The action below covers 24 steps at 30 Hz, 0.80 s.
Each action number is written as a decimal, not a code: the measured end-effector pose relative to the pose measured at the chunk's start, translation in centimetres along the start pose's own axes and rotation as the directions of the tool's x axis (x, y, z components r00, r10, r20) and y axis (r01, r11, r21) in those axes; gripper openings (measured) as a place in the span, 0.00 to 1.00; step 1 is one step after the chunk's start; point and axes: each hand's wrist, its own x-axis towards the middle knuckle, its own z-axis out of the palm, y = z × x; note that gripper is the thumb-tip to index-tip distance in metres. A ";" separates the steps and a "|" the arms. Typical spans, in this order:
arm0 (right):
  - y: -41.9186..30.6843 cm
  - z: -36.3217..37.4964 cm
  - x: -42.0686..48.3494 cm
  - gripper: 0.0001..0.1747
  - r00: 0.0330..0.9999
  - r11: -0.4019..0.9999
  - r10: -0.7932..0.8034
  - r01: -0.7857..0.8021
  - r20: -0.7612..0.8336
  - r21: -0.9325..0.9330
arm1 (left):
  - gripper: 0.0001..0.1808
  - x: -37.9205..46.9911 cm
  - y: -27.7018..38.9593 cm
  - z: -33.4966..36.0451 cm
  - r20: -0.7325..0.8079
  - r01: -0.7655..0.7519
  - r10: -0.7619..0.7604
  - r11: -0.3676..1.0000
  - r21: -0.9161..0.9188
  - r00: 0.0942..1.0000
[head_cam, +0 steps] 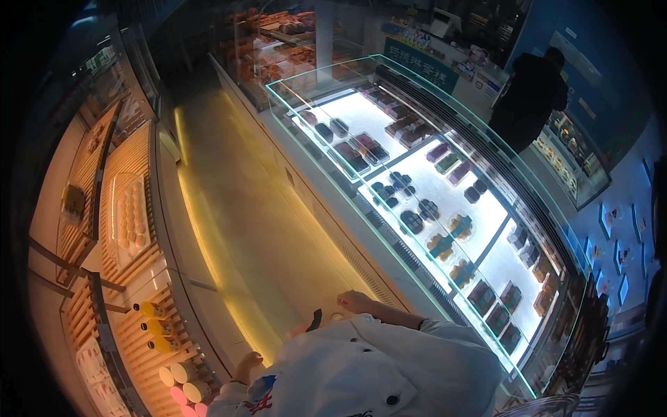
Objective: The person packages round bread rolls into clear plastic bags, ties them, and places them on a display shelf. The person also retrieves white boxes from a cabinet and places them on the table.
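Observation:
My right hand [355, 302] is in front of my white jacket [359, 365], beside the base of the glass display case [333, 161]. Its fingers look curled, and nothing shows in them. Lower down, my left hand [248, 363] hangs near the wooden shelving on the left, its fingers bent and partly hidden by distance and shadow. Several packaged pastries [440, 245] sit on the case's lit white deck. Yellow-filled bottles [159, 328] with dark caps stand on a slatted shelf [125, 323], near pale-lidded round containers [182, 373].
A floor aisle [239, 208] edged with yellow light strips runs ahead between case and shelves. A clear-covered tray [130, 219] of round items rests on a slatted shelf. Across the case, a person in dark clothes [531, 99] stands near a counter [422, 65] with a green sign.

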 end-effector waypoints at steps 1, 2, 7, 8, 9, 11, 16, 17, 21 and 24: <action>-1.4 -1.8 4.7 0.11 0.998 0.998 -0.063 0.063 0.000 0.011 | 0.21 -0.3 -1.7 0.3 0.043 0.063 -0.060 0.996 -0.061 0.997; -2.6 -3.7 9.3 0.11 0.996 0.996 -0.087 0.086 0.013 0.025 | 0.21 0.6 -2.7 -0.3 0.072 0.151 -0.141 0.976 -0.154 0.987; -5.6 -10.1 31.2 0.13 0.973 0.982 -0.093 0.124 0.210 -0.144 | 0.21 9.2 -3.7 -9.3 0.105 0.318 -0.304 0.837 -0.445 0.947; -5.2 -11.1 34.7 0.13 0.973 0.978 -0.064 0.105 0.222 -0.178 | 0.21 11.3 -4.0 -11.9 0.099 0.313 -0.303 0.825 -0.470 0.948; -4.7 -11.7 37.7 0.13 0.972 0.975 -0.031 0.080 0.233 -0.208 | 0.21 13.4 -4.3 -14.7 0.083 0.295 -0.292 0.825 -0.482 0.953; -2.4 -13.8 43.0 0.13 0.971 0.989 0.051 -0.016 0.233 -0.150 | 0.20 18.0 -5.3 -21.8 0.032 0.245 -0.263 0.837 -0.489 0.964; 4.6 -16.2 53.0 0.11 0.984 0.993 0.038 -0.018 0.175 -0.116 | 0.20 33.9 -6.4 -49.3 -0.191 0.172 -0.249 0.922 -0.347 0.949; 5.7 -16.9 55.7 0.11 0.980 0.990 0.084 -0.062 0.180 -0.125 | 0.19 37.8 -6.1 -56.2 -0.299 0.125 -0.210 0.952 -0.281 0.931; 7.3 -20.0 68.8 0.11 0.933 0.947 0.302 -0.271 0.194 -0.172 | 0.17 50.9 -6.6 -78.8 -0.444 0.031 -0.227 0.913 -0.407 0.867; 6.8 -24.8 81.3 0.11 0.934 0.942 0.307 -0.271 0.182 -0.199 | 0.16 57.5 -9.6 -87.5 -0.461 0.099 -0.220 0.957 -0.272 0.860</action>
